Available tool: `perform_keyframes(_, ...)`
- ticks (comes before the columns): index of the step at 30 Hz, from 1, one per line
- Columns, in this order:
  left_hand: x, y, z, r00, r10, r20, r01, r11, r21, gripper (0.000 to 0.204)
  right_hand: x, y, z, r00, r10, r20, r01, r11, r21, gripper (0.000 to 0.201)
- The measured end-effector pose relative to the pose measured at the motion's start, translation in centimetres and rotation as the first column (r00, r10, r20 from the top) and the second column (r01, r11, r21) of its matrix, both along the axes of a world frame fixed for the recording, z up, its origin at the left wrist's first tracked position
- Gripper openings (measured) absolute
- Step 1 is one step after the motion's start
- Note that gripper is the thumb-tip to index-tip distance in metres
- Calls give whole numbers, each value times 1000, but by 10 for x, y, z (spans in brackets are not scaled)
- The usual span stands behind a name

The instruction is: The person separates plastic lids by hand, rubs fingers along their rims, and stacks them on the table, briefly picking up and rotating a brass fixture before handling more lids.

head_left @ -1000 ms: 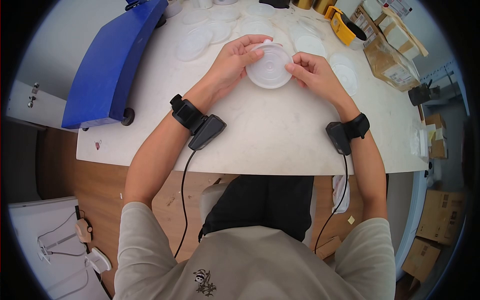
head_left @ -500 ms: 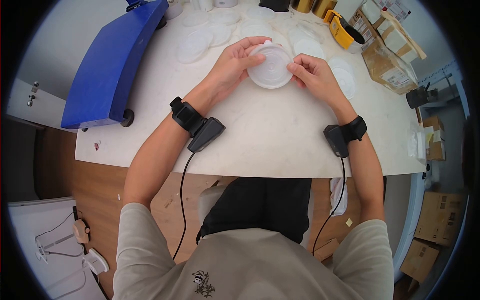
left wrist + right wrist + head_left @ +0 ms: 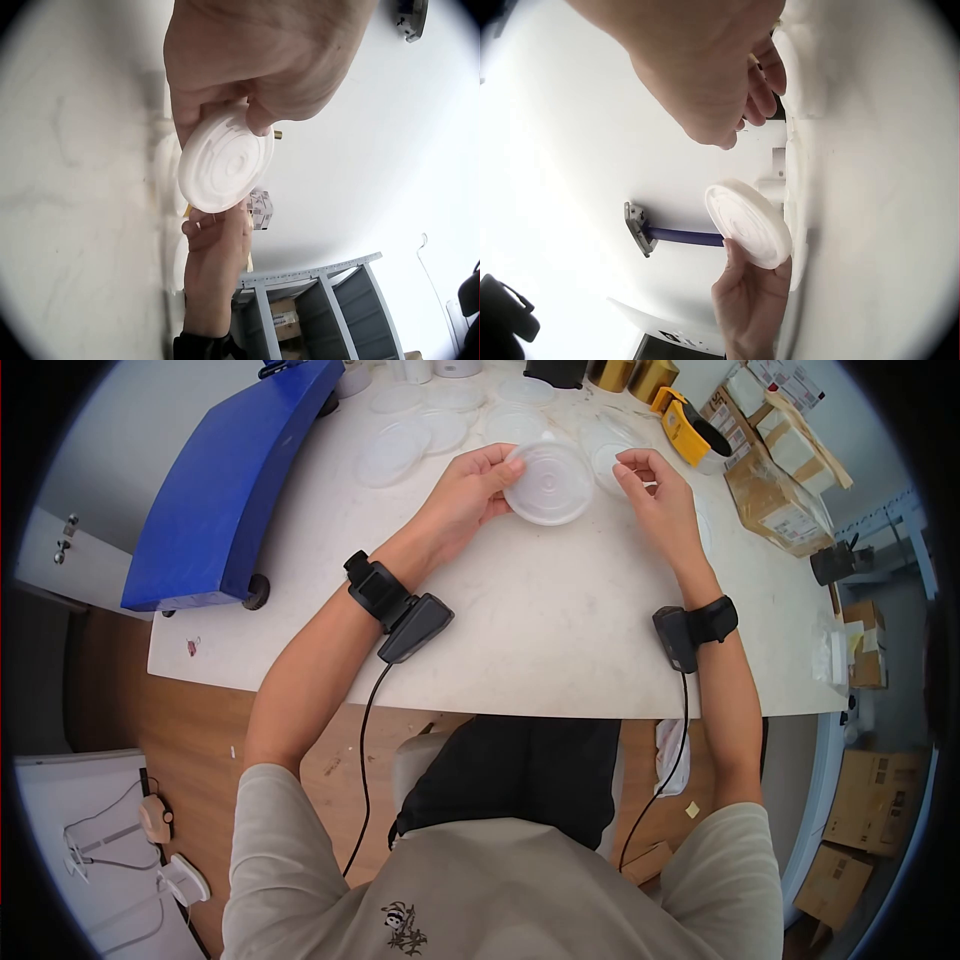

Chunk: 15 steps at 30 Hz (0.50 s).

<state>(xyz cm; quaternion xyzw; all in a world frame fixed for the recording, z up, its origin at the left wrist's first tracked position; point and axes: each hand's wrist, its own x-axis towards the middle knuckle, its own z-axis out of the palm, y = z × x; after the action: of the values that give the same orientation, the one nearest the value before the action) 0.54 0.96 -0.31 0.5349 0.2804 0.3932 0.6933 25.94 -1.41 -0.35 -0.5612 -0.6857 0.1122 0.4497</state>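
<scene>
My left hand (image 3: 472,495) pinches a round, translucent white plastic lid (image 3: 549,484) by its edge, thumb on the upper face. The lid is tilted above the table, its ringed face turned toward me. To its right is my right hand (image 3: 662,508), apart from the lid, its fingers loosely bent and holding nothing. In the left wrist view, the lid (image 3: 226,161) hangs below the left thumb. A gap separates the lid (image 3: 746,225) from my right hand (image 3: 712,75) in the right wrist view. Behind the right fingertips lies another lid (image 3: 606,466) on the table.
Several similar lids (image 3: 388,455) lie across the back of the white table (image 3: 500,630). A blue curved stand (image 3: 225,490) is at left. Back right are a yellow tape dispenser (image 3: 690,430) and a taped cardboard box (image 3: 780,500). A cable runs from each wrist camera.
My right hand has let go of the lid's right edge and moved right, away from it. The left hand still holds the lid, now shifted slightly up and right.
</scene>
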Motion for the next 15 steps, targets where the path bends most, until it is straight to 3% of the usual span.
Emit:
perform_keyframes(1, 0, 1, 0, 1000, 2, -14, -2, 1000, -1, 35, 6, 2, -1, 1000, 1, 1, -1, 1000, 0, 28)
perform_keyframes(3, 0, 1, 0, 1000, 4, -29, -4, 1000, -2, 34, 18, 6, -3, 962, -115, 247, 88, 989, 117, 36)
perform_keyframes(4, 0, 1, 0, 999, 34, -27, -34, 999, -15, 33, 21, 8, -7, 962, -116, 248, 89, 989, 117, 36)
perform_keyframes(7, 1, -1, 3, 996, 90, -19, -91, 994, -55, 31, 26, 8, -15, 897, -196, 397, 179, 981, 80, 46)
perform_keyframes(9, 1, -2, 4, 993, 117, -12, -118, 990, -81, 30, 26, 5, -18, 833, -190, 520, 251, 967, -49, 52)
perform_keyframes(13, 0, 0, 3, 987, 158, -35, -160, 985, -68, 29, 28, 8, -18, 857, -161, 490, 218, 974, -61, 54)
perform_keyframes(15, 0, 2, 1, 986, 162, -32, -164, 984, -65, 28, 26, 6, -14, 878, -154, 454, 158, 987, 30, 50)
